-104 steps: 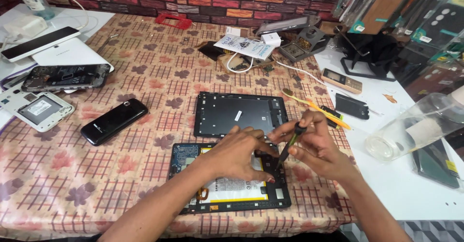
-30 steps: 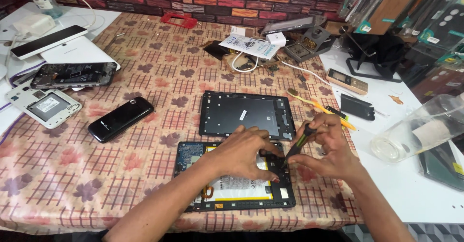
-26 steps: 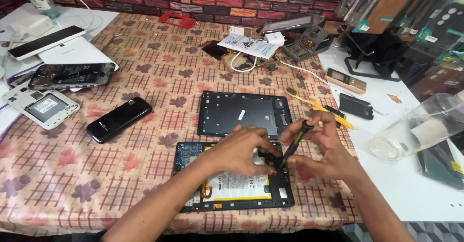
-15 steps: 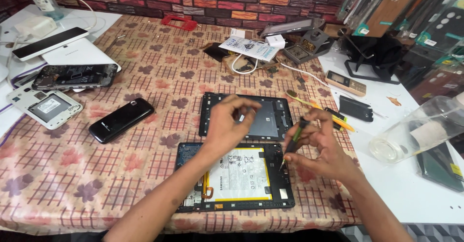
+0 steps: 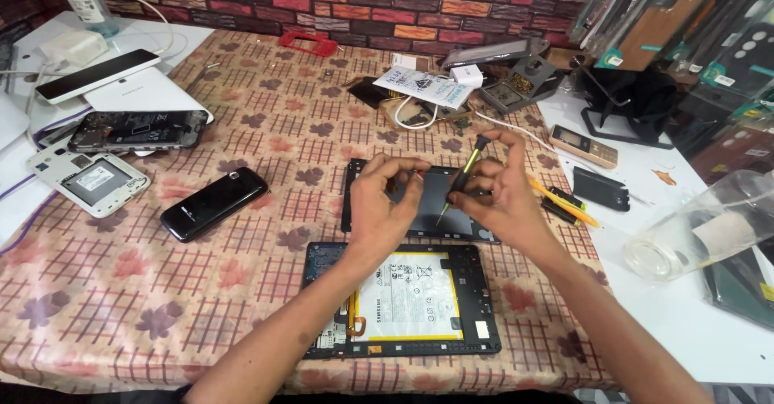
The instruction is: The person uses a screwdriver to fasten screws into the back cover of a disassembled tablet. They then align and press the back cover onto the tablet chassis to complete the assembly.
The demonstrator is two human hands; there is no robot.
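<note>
My right hand (image 5: 504,198) grips a slim black screwdriver with a green band (image 5: 461,180), tip pointing down-left. My left hand (image 5: 385,204) hovers beside that tip, thumb and fingers curled close together; whether they pinch something tiny is too small to tell. Both hands are raised over a black tablet back cover (image 5: 439,214) lying flat. Nearer to me lies the opened tablet (image 5: 403,299), its white battery and circuit board exposed, with my left forearm crossing its left part.
A black phone (image 5: 214,202), a dismantled phone (image 5: 137,130) and a white back shell (image 5: 89,182) lie at left. Right of the cover are yellow tools (image 5: 564,202), a small black phone (image 5: 601,188), a bar phone (image 5: 582,146) and a clear plastic jar (image 5: 709,226). Cables and a soldering stand sit at the back.
Both hands lifted off the opened tablet and moved away from me to above the back cover. The left hand reached the cover first, then drew in beside the screwdriver tip.
</note>
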